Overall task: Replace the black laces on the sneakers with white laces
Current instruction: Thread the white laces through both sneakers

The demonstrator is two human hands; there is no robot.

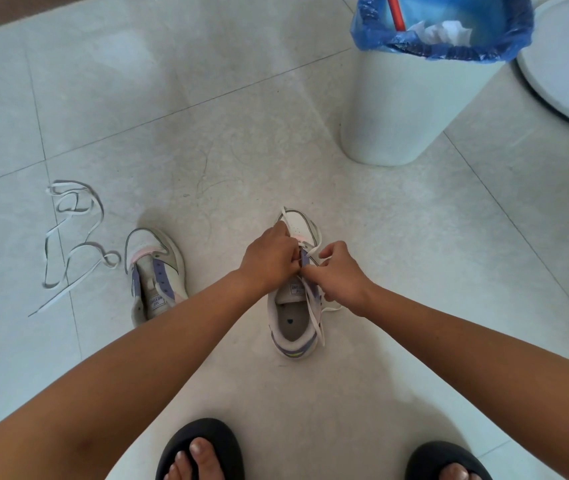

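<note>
White lace (315, 311) between both hands' fingers (310, 270).

Both curled hands, left (271, 259) and right (340, 275), are covering the eyelets of the white-and-purple sneaker (293, 327) at frame centre. The blue-lined white waste bin (397, 109) is running off the top edge, the black slippers (203, 441) off the bottom.

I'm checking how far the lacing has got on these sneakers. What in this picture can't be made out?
- Head view: the eyelets of the right sneaker are covered by the left hand and right hand, so the threading of the white lace is hidden.
- The tongue label on the left sneaker is too small to read.
- The bin is cut off by the top edge.
</note>
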